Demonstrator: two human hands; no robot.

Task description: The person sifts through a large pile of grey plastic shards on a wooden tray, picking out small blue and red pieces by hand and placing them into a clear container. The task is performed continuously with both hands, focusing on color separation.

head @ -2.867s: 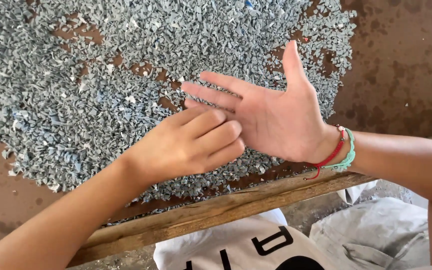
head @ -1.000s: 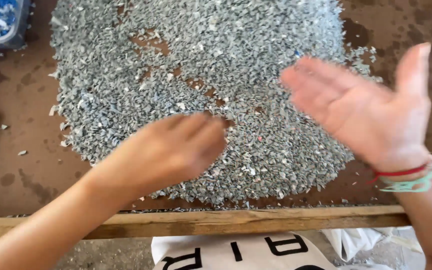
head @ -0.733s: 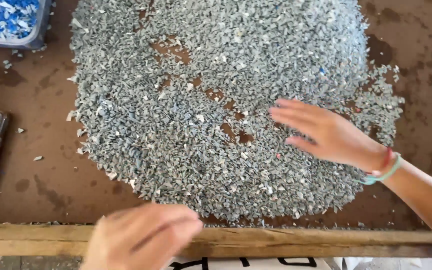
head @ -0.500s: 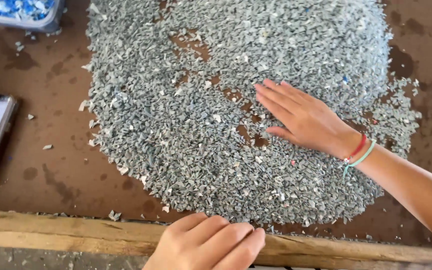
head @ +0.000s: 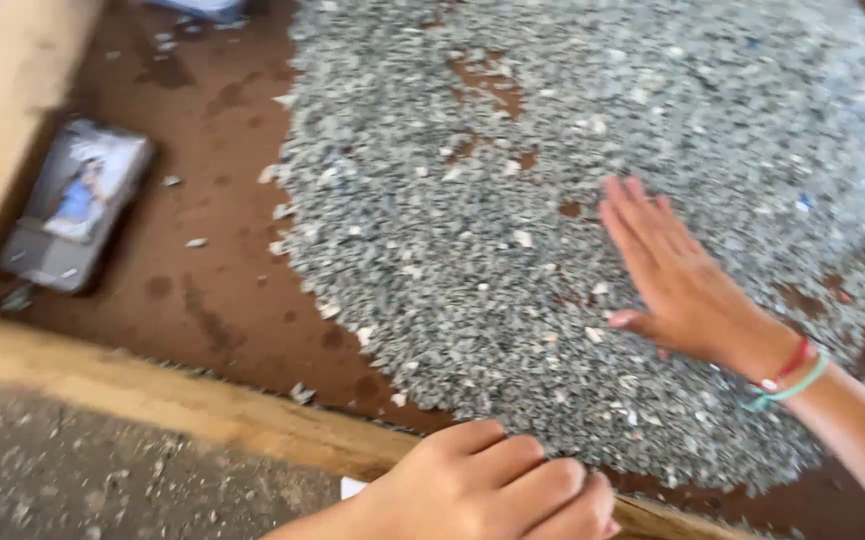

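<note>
Flake heap: grey-blue plastic flakes (head: 552,200), small, jagged and dry, spread in a broad round mound from centre to 2 o'clock of the view.
Right hand: right hand (head: 677,285) lies flat and released on the heap at 3 o'clock, fingers together, grasping nothing; it sits further right than half a second ago.
Left hand: left hand (head: 487,490), at 6 o'clock, curls loosely on the wooden rim (head: 202,410), holding nothing seen.
Board: brown tabletop (head: 212,210), stained, smooth.
Case: grey flat case (head: 77,215) at 9 o'clock, now closer in.
</note>
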